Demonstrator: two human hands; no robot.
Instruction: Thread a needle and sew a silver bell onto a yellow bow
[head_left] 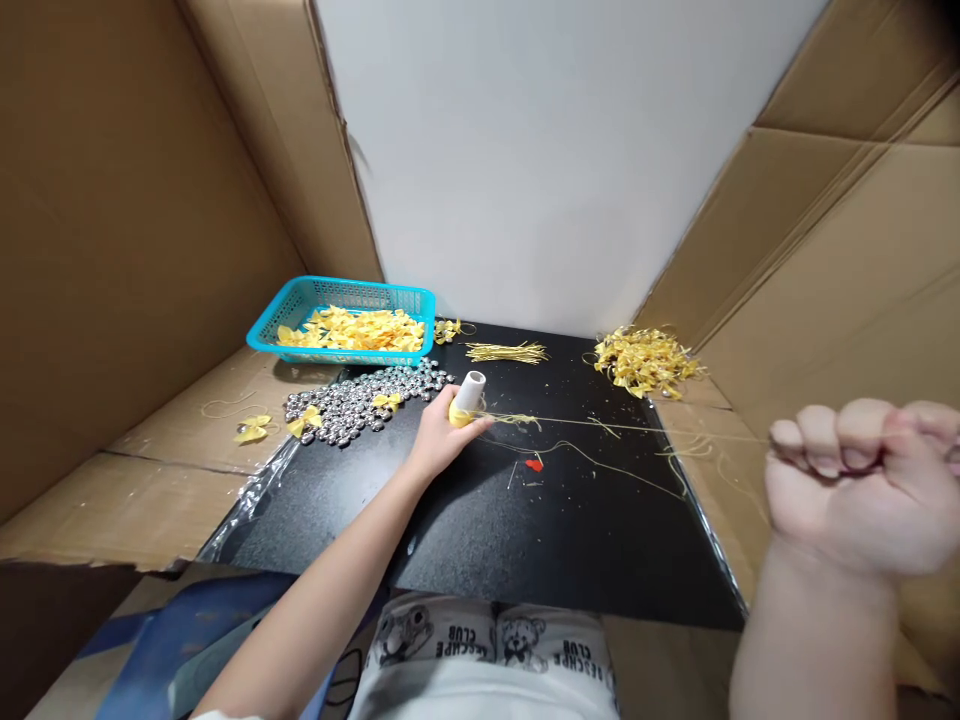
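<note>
My left hand is wrapped round a spool, a pale grey cone with yellow thread wound low on it. From the spool a thin yellow thread runs taut to the right. My right hand is closed in a fist, raised at the far right, and grips the thread's other end. Below the taut thread, a loose curved length of cord lies on the black tabletop. Beside the left hand are silver beads with yellow bows among them.
A blue basket of yellow bow pieces stands at the back left. Cut gold cords lie at the back middle. A pile of finished-looking yellow bows sits back right. A red scrap lies mid-table. Cardboard walls enclose both sides.
</note>
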